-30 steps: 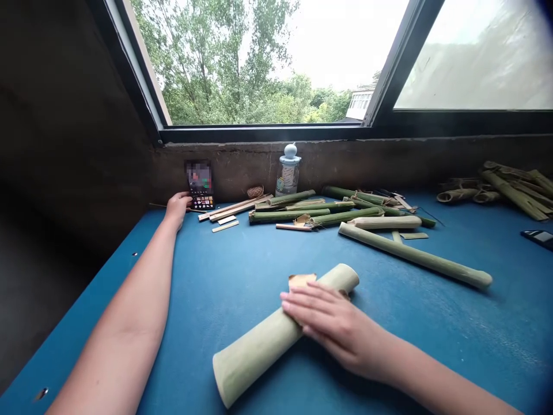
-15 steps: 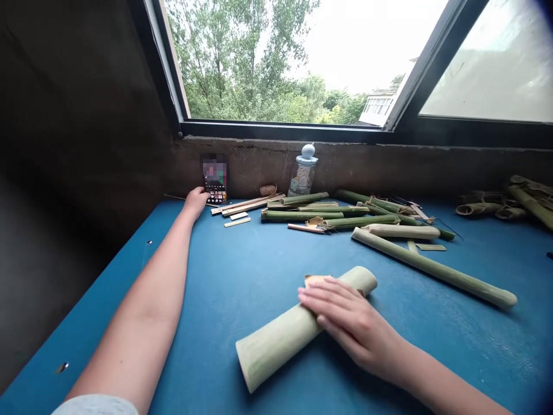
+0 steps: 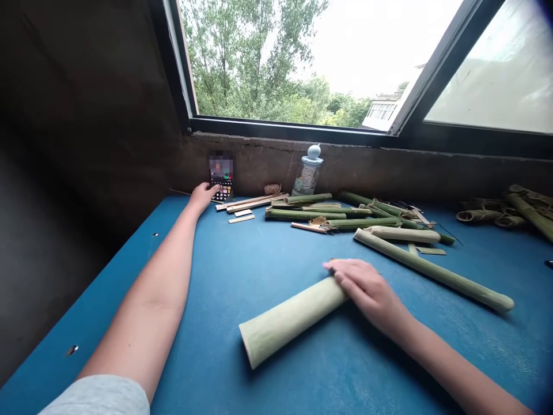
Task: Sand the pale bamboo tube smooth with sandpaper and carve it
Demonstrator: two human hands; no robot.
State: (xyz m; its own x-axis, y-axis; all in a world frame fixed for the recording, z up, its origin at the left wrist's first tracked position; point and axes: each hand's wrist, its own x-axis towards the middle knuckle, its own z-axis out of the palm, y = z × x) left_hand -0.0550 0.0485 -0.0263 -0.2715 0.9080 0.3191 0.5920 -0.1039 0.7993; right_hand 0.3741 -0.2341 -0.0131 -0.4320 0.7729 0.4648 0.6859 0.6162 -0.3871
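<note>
Your right hand sits on the far end of the pale peeled bamboo tube, fingers close together and slightly curled over the top. It's resting there, not clenched, and you can't tell if the thumb is touching. The tube lies flat and angled on the blue table, with just the one tube under that hand.

Your left hand is stretched out well beyond the tube, fingers loose and open. The fingertips reach the lower edge of the phone, which stands propped against the wall; you can't tell if they're touching or just beside it.

Past the tube: one long green bamboo pole just to its right, and a loose pile of green bamboo pieces, too overlapped to count exactly. Also beyond it are four pale flat strips, one bottle and one ball of twine.
</note>
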